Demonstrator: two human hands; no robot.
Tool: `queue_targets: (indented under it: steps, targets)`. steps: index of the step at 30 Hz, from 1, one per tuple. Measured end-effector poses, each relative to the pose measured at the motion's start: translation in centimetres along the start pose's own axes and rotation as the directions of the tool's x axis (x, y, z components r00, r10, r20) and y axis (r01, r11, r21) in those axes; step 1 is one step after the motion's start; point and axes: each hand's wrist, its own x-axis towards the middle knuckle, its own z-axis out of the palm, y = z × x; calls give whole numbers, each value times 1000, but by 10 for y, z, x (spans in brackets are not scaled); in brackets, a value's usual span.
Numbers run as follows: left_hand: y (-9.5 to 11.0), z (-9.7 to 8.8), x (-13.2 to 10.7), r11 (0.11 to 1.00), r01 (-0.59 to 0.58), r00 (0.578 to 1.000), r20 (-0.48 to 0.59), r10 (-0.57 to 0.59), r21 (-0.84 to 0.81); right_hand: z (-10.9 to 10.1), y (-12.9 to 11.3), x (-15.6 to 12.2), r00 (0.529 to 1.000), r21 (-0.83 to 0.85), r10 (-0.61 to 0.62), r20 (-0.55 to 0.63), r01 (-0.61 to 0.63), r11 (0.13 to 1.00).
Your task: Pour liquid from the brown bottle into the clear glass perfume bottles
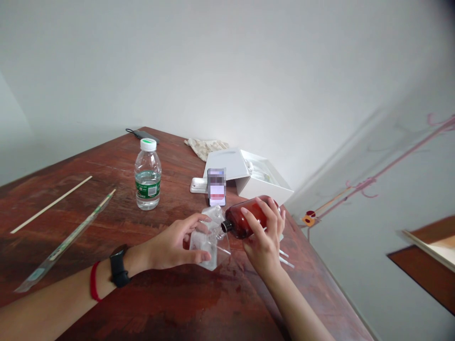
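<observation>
A: What are the person's hands doing?

B: The right hand point(265, 239) is curled around a brown bottle point(245, 219), fingers wrapped over its body. The bottle is tipped on its side, its neck pointing left at a clear plastic container point(209, 244).

A: And the other hand?

B: The left hand point(174, 246) is half closed on that container, thumb and fingers pinching its sides. The container is low over the wooden table point(106, 166), near its right edge.

A: Anything else close by?

B: A water bottle point(147, 175) stands upright behind the left hand. A phone point(216, 187) stands in front of a white box point(245, 182), just behind the brown bottle.
</observation>
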Motion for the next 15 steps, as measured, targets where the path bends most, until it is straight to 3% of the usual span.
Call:
queue_targets:
  steps: [15]
  targets:
    - [-1,0,1,1000,-4,1000,10,4,-26,0,1,-1,1000,11,-1,14,1,1000]
